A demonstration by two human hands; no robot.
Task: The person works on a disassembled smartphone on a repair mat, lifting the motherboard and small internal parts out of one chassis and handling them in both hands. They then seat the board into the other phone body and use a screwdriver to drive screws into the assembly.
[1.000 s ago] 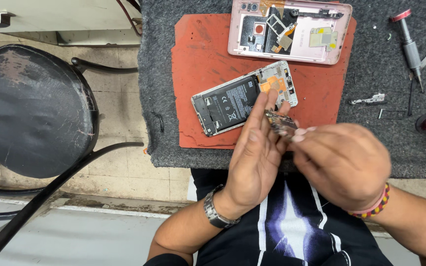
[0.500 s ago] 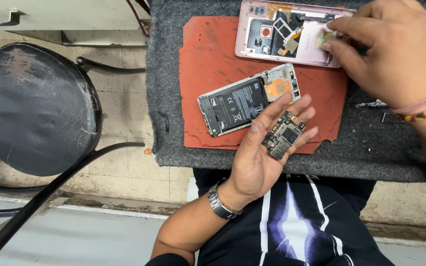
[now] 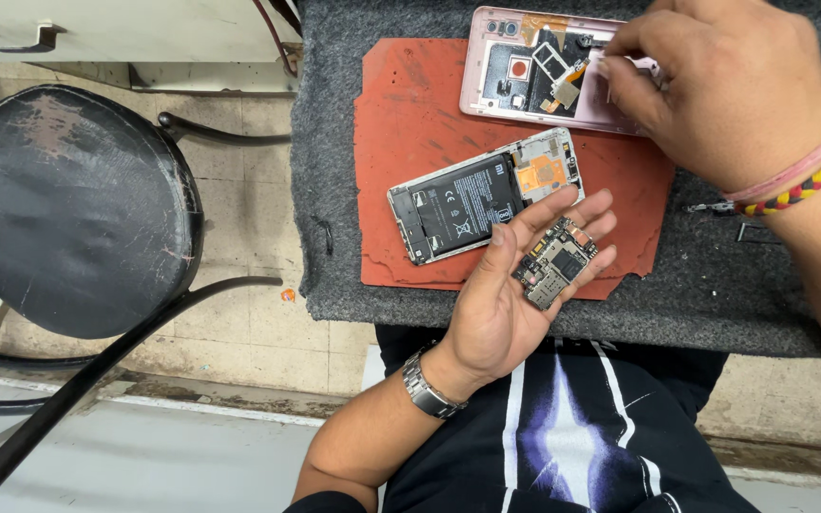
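Observation:
My left hand lies palm up at the mat's near edge, cradling a small circuit board on its fingers. Just beyond it lies an opened phone with its black battery showing. My right hand reaches over a pink phone back cover at the far side, its fingertips pinched at something small on the cover's right part. What they pinch is too small to make out. Both phones rest on a red rubber mat.
The red mat sits on a grey felt bench cover. A round black stool stands to the left on the tiled floor. A small metal part lies on the felt under my right wrist.
A second ago both hands held the circuit board together. My right hand has since left it and moved up to the pink back cover, while my left hand opened flat with the board.

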